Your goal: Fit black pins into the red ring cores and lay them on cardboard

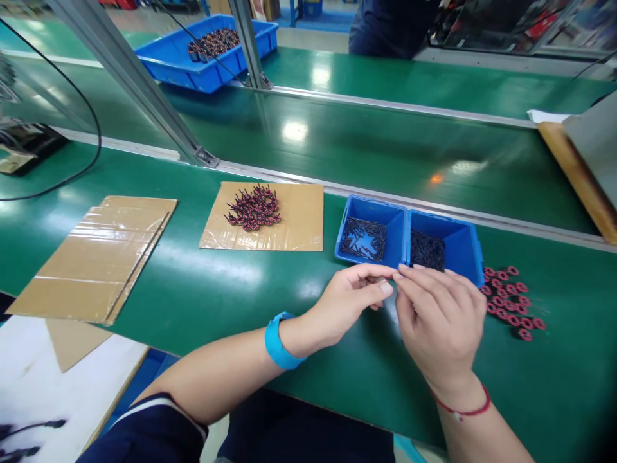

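Observation:
My left hand (349, 299), with a blue band at the wrist, is closed in a pinch in front of two blue bins. My right hand (441, 315) meets it fingertip to fingertip, its fingers also pressed together. Whatever they hold is too small or too covered to make out. Short black sleeve-like pieces lie in the left bin (343, 252), and more dark pieces fill part of the right bin (465, 247), partly behind my right hand. Right of my right hand lie several small red ring-shaped parts (511, 302) on the green table.
On a cardboard sheet (303, 218) rests a pile of red rings with black pieces (255, 209). More cardboard (96, 257) lies to the left. Beyond the metal rail, a blue tray (207, 80) holds many small parts. A person (388, 29) is across the bench.

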### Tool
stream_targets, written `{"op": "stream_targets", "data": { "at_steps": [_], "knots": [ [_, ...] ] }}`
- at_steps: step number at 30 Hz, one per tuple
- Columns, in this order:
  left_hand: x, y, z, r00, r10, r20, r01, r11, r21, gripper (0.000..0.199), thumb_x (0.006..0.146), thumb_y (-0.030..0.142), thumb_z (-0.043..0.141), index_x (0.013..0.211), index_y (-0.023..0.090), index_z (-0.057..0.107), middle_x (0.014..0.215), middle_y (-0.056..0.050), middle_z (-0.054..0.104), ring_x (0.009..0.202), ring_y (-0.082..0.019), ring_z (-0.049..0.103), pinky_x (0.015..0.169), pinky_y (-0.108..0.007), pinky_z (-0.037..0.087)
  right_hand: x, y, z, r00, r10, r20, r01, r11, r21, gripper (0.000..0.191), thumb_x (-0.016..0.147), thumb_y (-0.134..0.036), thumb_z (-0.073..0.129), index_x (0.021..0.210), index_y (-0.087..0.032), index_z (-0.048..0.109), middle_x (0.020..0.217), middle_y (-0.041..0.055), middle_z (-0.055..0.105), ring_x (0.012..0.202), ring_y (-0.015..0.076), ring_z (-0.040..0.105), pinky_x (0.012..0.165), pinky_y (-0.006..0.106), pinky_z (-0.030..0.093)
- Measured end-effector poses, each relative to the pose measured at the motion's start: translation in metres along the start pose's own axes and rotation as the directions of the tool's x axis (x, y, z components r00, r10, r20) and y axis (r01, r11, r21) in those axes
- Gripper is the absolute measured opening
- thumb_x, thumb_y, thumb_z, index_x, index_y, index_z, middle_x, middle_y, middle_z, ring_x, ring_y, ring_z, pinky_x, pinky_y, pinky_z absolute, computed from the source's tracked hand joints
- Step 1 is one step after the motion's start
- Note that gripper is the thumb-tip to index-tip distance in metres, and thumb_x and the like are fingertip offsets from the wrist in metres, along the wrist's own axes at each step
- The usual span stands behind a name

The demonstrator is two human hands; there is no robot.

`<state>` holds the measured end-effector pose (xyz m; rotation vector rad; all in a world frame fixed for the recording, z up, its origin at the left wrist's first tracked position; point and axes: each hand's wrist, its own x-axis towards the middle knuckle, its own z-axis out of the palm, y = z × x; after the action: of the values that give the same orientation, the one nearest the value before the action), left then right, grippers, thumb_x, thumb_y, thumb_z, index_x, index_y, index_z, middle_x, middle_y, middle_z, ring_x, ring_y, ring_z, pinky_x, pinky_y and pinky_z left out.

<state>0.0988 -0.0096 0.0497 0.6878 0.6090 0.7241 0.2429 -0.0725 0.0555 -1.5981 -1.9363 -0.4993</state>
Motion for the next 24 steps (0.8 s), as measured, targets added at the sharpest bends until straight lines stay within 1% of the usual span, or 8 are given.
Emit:
{"op": "stream_targets", "data": {
  "at_steps": [3,5,8,10,13,16,20,24],
  "knots": [
    [0.001,0.0,-0.001,1.0,0.005,-0.011,-0.005,1.0,-0.01,0.03,0.072,0.03,0.082,0.098,0.016,0.075,0.077,0.0,0.061,0.065,-0.009,0.049,0.064,-0.026,0.04,-0.002,0.003,0.002,1.0,-0.007,-0.028,0.009,0.996,0.085,0.04,0.081,-0.005,0.066,0.114,-0.025,0.064,0.116,0.0079,0.075,0.109,0.0302,0.069,0.099,0.051,0.046],
    [0.001,0.001,-0.002,1.0,0.025,0.006,-0.025,0.999,0.025,0.029,0.073,0.03,0.081,0.099,0.016,0.075,0.08,-0.001,0.061,0.067,-0.009,0.05,0.064,-0.026,0.04,-0.002,0.005,0.005,0.995,0.088,-0.057,-0.071,0.967,0.243,0.038,0.084,-0.006,0.063,0.118,-0.024,0.065,0.118,0.0097,0.074,0.111,0.0289,0.067,0.098,0.049,0.048],
    [0.0,0.003,-0.001,0.996,0.071,0.048,-0.075,0.992,0.1,0.03,0.075,0.027,0.079,0.102,0.016,0.072,0.082,-0.001,0.061,0.073,-0.011,0.052,0.067,-0.027,0.042,-0.004,0.008,0.006,0.946,0.322,-0.026,-0.268,0.828,0.492,0.029,0.089,-0.012,0.061,0.116,-0.023,0.066,0.115,0.0093,0.072,0.11,0.0249,0.066,0.095,0.043,0.052],
    [0.0,0.003,-0.001,0.994,0.09,0.062,-0.097,0.986,0.132,0.034,0.075,0.024,0.079,0.106,0.016,0.069,0.083,-0.001,0.06,0.075,-0.012,0.053,0.07,-0.027,0.042,-0.005,0.009,0.005,0.916,0.397,0.048,-0.35,0.737,0.578,0.02,0.092,-0.016,0.061,0.108,-0.025,0.069,0.113,0.007,0.072,0.11,0.0228,0.065,0.095,0.041,0.052],
    [0.0,0.002,-0.001,0.991,0.103,0.084,-0.115,0.981,0.157,0.04,0.074,0.023,0.08,0.11,0.017,0.063,0.083,0.0,0.06,0.073,-0.011,0.053,0.072,-0.027,0.042,-0.006,0.012,0.004,0.899,0.398,0.182,-0.418,0.655,0.63,0.015,0.094,-0.022,0.061,0.105,-0.026,0.07,0.119,0.0061,0.069,0.114,0.0229,0.063,0.098,0.043,0.05],
    [0.002,-0.001,-0.002,0.987,0.099,0.125,-0.119,0.979,0.165,0.042,0.075,0.024,0.079,0.111,0.018,0.058,0.082,0.001,0.059,0.072,-0.01,0.053,0.071,-0.027,0.042,-0.006,0.014,0.005,0.891,0.372,0.26,-0.446,0.613,0.652,0.013,0.092,-0.023,0.064,0.102,-0.028,0.07,0.124,0.0057,0.067,0.118,0.0244,0.061,0.102,0.047,0.048],
    [0.002,-0.002,-0.003,0.986,0.079,0.146,-0.106,0.977,0.183,0.041,0.077,0.025,0.078,0.11,0.018,0.056,0.083,0.001,0.058,0.073,-0.011,0.054,0.071,-0.028,0.042,-0.006,0.016,0.007,0.896,0.351,0.271,-0.438,0.598,0.671,0.009,0.091,-0.019,0.065,0.09,-0.027,0.068,0.12,0.0044,0.068,0.118,0.0245,0.06,0.104,0.049,0.045],
    [0.001,-0.001,-0.005,0.985,0.075,0.158,-0.113,0.962,0.248,0.037,0.079,0.023,0.075,0.11,0.019,0.055,0.086,0.0,0.058,0.073,-0.011,0.052,0.072,-0.029,0.041,-0.006,0.016,0.003,0.903,0.328,0.278,-0.424,0.579,0.696,0.011,0.09,-0.016,0.064,0.09,-0.027,0.068,0.12,0.0048,0.068,0.121,0.0247,0.058,0.105,0.05,0.044]
  ]
}}
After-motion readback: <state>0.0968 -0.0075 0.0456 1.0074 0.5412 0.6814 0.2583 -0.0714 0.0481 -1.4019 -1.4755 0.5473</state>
